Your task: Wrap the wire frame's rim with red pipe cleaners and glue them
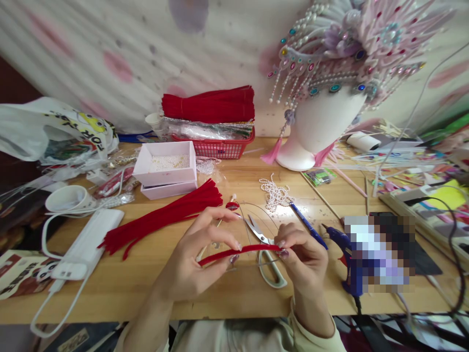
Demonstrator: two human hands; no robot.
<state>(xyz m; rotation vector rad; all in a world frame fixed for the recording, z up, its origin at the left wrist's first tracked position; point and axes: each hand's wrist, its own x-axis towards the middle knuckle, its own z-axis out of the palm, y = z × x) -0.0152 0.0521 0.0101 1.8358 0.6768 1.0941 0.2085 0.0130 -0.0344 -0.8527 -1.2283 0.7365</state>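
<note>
A red fuzzy pipe cleaner [252,248] stretches between my two hands above the table's front part. My left hand [200,252] pinches it near its middle with thumb and index finger, and its left end reaches into the palm. At the right end, my right hand [302,254] grips it between thumb and fingertips. Thin wire [271,220] loops up behind the hands. Beneath the strip lies a pair of scissors [271,274], blades pointing away and partly covered. Just beyond my left fingers sits a small red piece [232,206] with a pale tip.
A bundle of red pipe cleaners [164,215] lies left, before white boxes of beads [166,168]. A red basket [220,148] and a foam head with a beaded headdress [315,122] stand behind. Rightward are a bead string [273,193], blue pen [309,226] and glue gun [346,254].
</note>
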